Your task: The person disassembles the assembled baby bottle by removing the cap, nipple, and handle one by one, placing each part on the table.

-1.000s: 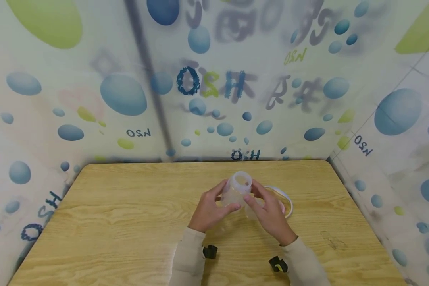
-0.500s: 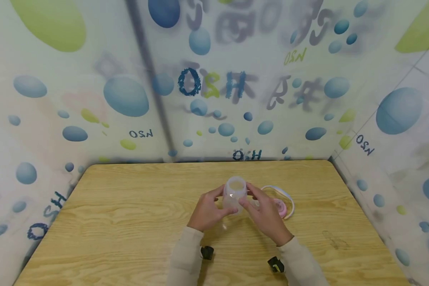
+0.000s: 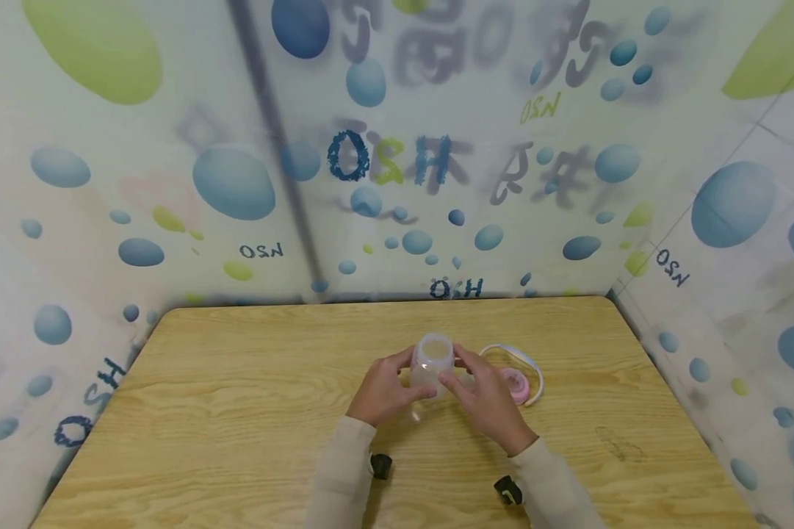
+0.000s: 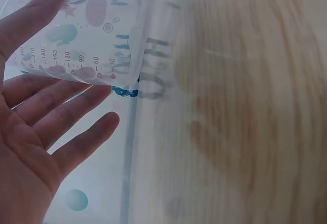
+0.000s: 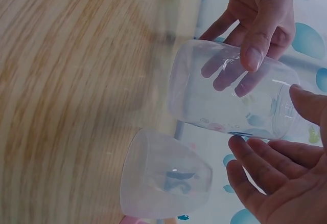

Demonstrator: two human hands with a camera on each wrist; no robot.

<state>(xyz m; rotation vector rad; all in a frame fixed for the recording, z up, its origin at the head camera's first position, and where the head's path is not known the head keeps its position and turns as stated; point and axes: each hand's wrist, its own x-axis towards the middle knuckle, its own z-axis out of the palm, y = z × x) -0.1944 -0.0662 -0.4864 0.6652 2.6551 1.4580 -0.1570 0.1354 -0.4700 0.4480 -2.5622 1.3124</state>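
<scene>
Between both hands is a clear baby bottle (image 3: 432, 371) with an uncovered mouth, roughly upright in the head view. Printed measuring marks and pastel shapes run along its wall in the left wrist view. My left hand (image 3: 383, 389) holds one side, thumb in front and fingers behind. On the other side my right hand (image 3: 492, 404) holds it near the neck and shoulder, its thumb (image 5: 306, 104) across from the fingers. Whether the base touches the table I cannot tell. A clear dome-shaped cap (image 5: 166, 178) stands beside the bottle in the right wrist view, mostly hidden behind my right hand in the head view.
Just beyond my right hand lies a round pink piece (image 3: 515, 386) with a white strap (image 3: 518, 355) curving around it. The wooden table (image 3: 238, 411) meets a patterned wall (image 3: 383, 242) at its far edge.
The bottle and both hands have come slightly left and nearer to me, and the bottle has gone from tilted to more upright. More of the pink piece now shows.
</scene>
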